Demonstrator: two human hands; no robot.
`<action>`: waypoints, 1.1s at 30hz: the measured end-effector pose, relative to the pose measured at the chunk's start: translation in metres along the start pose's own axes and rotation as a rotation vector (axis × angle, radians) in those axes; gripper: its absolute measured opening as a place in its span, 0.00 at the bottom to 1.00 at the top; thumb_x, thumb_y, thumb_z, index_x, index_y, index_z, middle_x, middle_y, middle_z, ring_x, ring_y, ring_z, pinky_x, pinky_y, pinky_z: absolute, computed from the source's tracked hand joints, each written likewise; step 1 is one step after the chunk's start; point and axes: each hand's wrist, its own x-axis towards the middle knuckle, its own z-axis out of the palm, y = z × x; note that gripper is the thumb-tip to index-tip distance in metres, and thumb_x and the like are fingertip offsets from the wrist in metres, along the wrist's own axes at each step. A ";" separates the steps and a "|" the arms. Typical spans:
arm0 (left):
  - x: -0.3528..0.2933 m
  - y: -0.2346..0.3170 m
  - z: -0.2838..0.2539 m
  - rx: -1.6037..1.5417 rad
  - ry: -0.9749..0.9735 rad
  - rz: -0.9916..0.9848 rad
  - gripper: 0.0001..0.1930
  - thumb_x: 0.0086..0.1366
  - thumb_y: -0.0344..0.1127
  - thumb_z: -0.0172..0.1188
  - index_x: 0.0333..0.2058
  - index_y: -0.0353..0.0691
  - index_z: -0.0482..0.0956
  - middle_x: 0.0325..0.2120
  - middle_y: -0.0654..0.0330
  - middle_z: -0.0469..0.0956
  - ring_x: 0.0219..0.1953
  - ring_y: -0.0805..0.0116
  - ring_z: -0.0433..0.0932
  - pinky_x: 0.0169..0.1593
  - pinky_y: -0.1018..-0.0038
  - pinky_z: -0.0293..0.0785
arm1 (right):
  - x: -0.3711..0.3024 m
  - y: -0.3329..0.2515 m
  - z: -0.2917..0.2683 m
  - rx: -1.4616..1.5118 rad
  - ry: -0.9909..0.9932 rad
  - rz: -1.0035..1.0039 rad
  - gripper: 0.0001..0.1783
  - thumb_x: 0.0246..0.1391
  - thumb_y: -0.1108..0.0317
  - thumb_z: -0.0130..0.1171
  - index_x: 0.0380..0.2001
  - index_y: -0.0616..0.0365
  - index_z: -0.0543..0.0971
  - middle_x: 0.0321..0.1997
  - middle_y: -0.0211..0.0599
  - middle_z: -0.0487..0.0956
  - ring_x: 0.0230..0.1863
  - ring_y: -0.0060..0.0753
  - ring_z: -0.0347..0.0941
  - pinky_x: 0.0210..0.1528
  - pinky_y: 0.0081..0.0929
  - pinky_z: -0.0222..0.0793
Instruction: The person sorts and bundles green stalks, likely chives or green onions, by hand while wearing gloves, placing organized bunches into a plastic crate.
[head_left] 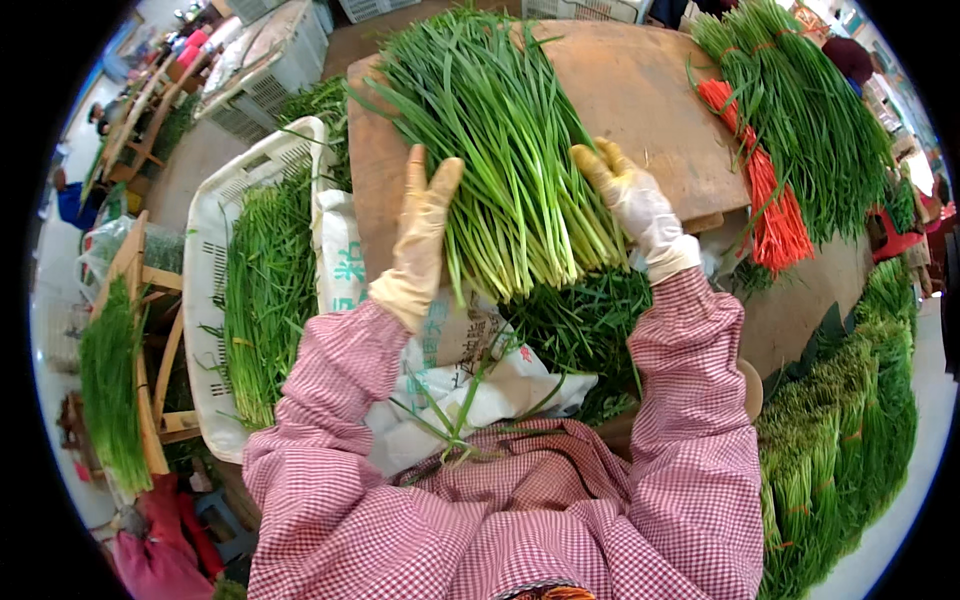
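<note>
A broad pile of garlic chives (500,150) lies on a wooden board (640,90), its pale cut ends hanging over the near edge. My left hand (425,230), in a pale, yellow-stained glove, stands upright along the pile's left side with fingers extended. On the opposite side my right hand (630,195), gloved alike, has its fingers stretched against the stems. Neither hand is closed round the chives. Loose green leaves (585,325) lie below the cut ends, over a white printed sack (480,385) near my lap.
A white plastic crate (210,330) holding chives stands at left. On the board's right are red ties (775,215) and tied chive bundles (810,120). More bundles (850,440) stand in rows at lower right. Beyond the crate is a wooden frame (150,400); other people work in the background.
</note>
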 end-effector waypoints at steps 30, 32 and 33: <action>0.080 -0.006 0.065 0.183 -0.255 -0.387 0.38 0.62 0.50 0.55 0.64 0.40 0.48 0.63 0.54 0.52 0.65 0.63 0.49 0.64 0.70 0.49 | 0.008 0.029 -0.069 0.078 -0.055 0.081 0.63 0.38 0.24 0.52 0.64 0.65 0.49 0.61 0.61 0.61 0.63 0.48 0.58 0.62 0.31 0.53; 0.064 -0.004 0.057 0.222 -0.262 -0.248 0.45 0.57 0.59 0.57 0.64 0.39 0.47 0.61 0.48 0.53 0.64 0.57 0.49 0.64 0.68 0.46 | 0.006 0.022 -0.062 -0.106 0.062 0.047 0.65 0.35 0.25 0.55 0.63 0.66 0.49 0.61 0.61 0.60 0.64 0.48 0.57 0.63 0.32 0.52; 0.056 -0.002 0.062 0.211 -0.266 -0.249 0.45 0.57 0.59 0.57 0.64 0.39 0.47 0.61 0.48 0.53 0.64 0.57 0.49 0.64 0.68 0.46 | 0.002 0.014 -0.061 -0.138 0.087 0.063 0.65 0.33 0.26 0.58 0.64 0.63 0.49 0.65 0.62 0.52 0.67 0.54 0.48 0.65 0.36 0.49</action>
